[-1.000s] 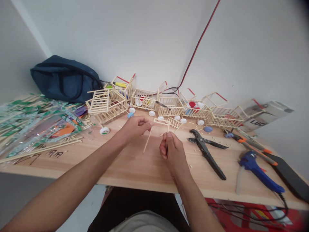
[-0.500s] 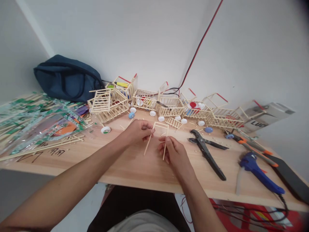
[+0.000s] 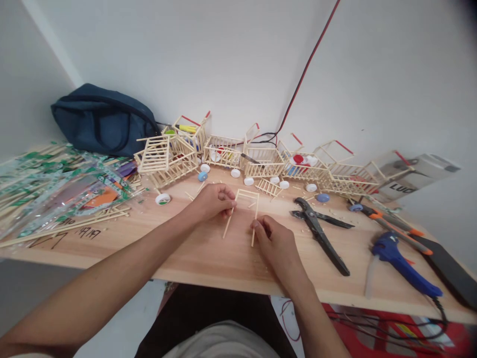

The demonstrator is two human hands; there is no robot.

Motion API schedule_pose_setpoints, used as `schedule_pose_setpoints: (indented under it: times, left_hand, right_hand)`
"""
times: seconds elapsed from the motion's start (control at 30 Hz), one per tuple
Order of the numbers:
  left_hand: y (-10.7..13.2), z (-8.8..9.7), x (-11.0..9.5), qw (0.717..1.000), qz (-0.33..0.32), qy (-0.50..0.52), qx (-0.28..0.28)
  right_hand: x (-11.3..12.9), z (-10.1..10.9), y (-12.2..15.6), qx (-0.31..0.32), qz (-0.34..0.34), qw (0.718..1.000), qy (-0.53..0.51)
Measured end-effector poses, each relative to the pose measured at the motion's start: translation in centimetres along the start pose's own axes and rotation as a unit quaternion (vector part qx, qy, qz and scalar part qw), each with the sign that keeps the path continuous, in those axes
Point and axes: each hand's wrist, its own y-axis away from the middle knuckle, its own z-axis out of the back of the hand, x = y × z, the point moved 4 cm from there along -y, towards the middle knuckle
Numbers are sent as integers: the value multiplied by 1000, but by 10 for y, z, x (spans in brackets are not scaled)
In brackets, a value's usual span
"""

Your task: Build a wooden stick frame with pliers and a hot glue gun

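Note:
A small open frame of thin wooden sticks (image 3: 246,209) lies flat on the wooden table (image 3: 208,258) between my hands. My left hand (image 3: 211,200) pinches its left leg near the top corner, fingers closed. My right hand (image 3: 274,241) grips the right leg lower down, fingers curled around the stick.
Several stick-built carts (image 3: 261,161) and bottle caps line the wall. Black pliers (image 3: 318,231), an orange-handled tool (image 3: 391,223) and a blue glue gun (image 3: 404,266) lie to the right. Stick packets (image 3: 55,191) and a dark blue bag (image 3: 104,119) are at left.
The stick frame has come down from a raised, tilted hold to lie flat on the table. Both hands kept hold of it, and my right hand slid lower on its leg.

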Motion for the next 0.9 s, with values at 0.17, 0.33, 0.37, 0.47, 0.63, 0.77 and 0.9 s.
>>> schedule_pose_setpoints:
  times: [0.17,0.33,0.37,0.47,0.63,0.77,0.9]
  left_hand:
    - [-2,1,4,1000,-4,-30,3]
    - [-1,1,5,997,-1,-71,-1]
    - [-1,1,6,997,0,-79,-1]
    - [-1,0,8,995,-2,-99,-1]
    - [-1,-1,12,989,-1,-144,10]
    - [-1,0,13,983,-26,-181,15]
    - [0,2,13,975,-58,-216,10]
  right_hand:
    - [1,-2,-1,-1,-14,999,42]
    - [6,-4,-2,6,-28,995,91]
    - [7,-4,-1,8,-30,994,102]
    - [9,-5,-1,10,-37,990,138]
    - [11,-6,0,14,-44,986,162]
    - [11,-6,0,19,-43,985,166]
    - [13,-6,-1,22,-36,985,168]
